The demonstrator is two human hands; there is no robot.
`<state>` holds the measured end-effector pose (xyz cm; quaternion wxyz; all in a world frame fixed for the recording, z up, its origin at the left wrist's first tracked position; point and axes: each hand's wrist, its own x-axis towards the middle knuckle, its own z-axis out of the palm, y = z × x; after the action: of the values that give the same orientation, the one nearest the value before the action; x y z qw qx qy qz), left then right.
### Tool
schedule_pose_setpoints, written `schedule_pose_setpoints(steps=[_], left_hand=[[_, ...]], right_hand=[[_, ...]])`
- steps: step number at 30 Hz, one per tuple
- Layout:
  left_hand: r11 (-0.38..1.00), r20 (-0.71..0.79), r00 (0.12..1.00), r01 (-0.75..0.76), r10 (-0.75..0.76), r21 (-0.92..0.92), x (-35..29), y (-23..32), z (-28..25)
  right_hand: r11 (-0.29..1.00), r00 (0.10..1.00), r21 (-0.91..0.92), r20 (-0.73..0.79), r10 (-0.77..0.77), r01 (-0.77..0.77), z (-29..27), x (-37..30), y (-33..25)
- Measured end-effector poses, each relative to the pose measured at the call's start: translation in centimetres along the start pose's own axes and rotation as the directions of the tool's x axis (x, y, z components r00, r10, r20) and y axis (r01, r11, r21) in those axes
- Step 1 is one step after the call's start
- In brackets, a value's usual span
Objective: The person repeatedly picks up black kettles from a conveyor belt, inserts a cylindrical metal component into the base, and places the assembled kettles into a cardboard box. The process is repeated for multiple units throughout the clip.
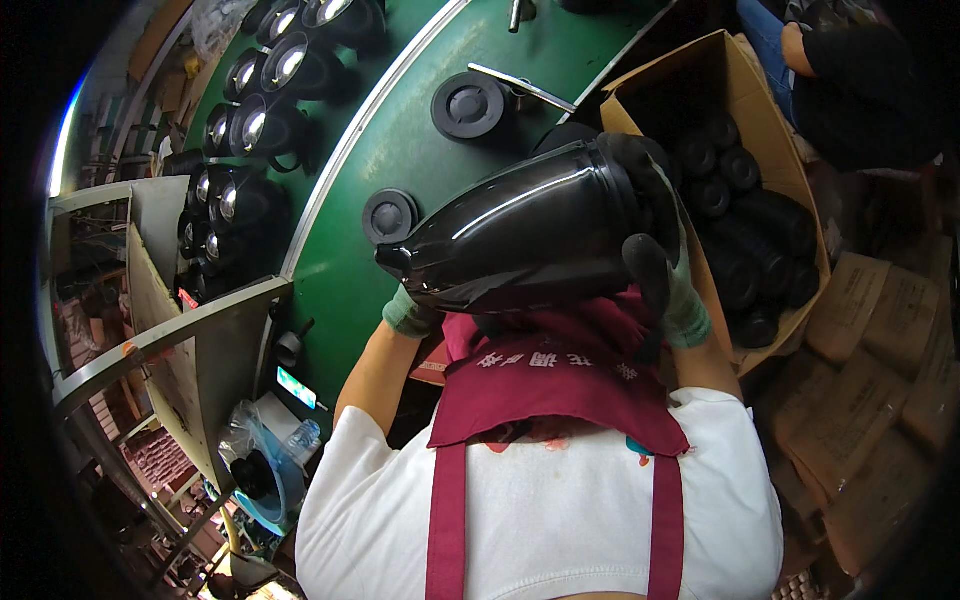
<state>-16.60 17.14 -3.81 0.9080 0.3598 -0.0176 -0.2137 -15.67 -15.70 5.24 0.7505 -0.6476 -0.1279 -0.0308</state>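
A glossy black jug shell (520, 235) lies sideways across my front, its spout toward the left and its wide round end toward the right. My left hand (415, 312), in a green-cuffed glove with dark coating, supports it from beneath near the spout; most of those fingers are hidden behind the shell. At the wide end, my right hand (655, 215), gloved alike, curls around the rim with the thumb on the near side. Beyond the jug, two black round ribbed discs, a larger one (468, 106) and a smaller one (390, 216), rest on the green table (400, 150).
To the right, an open carton (650, 85) holds several black cylindrical parts. Sealed brown packages (850, 400) are stacked beside it. Several black jugs (270, 125) with shiny openings stand at the far left, past a metal rail. A blue basin (285, 490) sits lower left. Another person's arm (795, 50) shows far right.
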Motion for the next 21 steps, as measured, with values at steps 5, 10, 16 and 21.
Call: schedule_pose_setpoints(steps=[5,10,16,21], left_hand=[[0.783,-0.156,0.985,0.042,0.070,0.621,2.0,4.7,6.2],[0.782,-0.113,0.993,0.101,-0.039,0.616,2.9,6.7,8.3],[0.874,-0.043,0.998,0.064,-0.049,0.482,3.1,4.3,6.3],[0.913,0.008,1.000,0.004,-0.008,0.407,2.7,3.5,5.6]], right_hand=[[0.999,1.000,-0.034,-0.005,0.011,-0.012,-0.3,0.7,-0.9],[0.987,0.992,-0.127,0.055,0.110,-0.103,-0.9,0.4,-1.6],[0.961,0.971,0.157,-0.045,0.236,-0.226,-0.3,0.0,-2.3],[0.998,0.995,0.065,-0.100,-0.011,0.017,-0.2,0.4,-3.2]])
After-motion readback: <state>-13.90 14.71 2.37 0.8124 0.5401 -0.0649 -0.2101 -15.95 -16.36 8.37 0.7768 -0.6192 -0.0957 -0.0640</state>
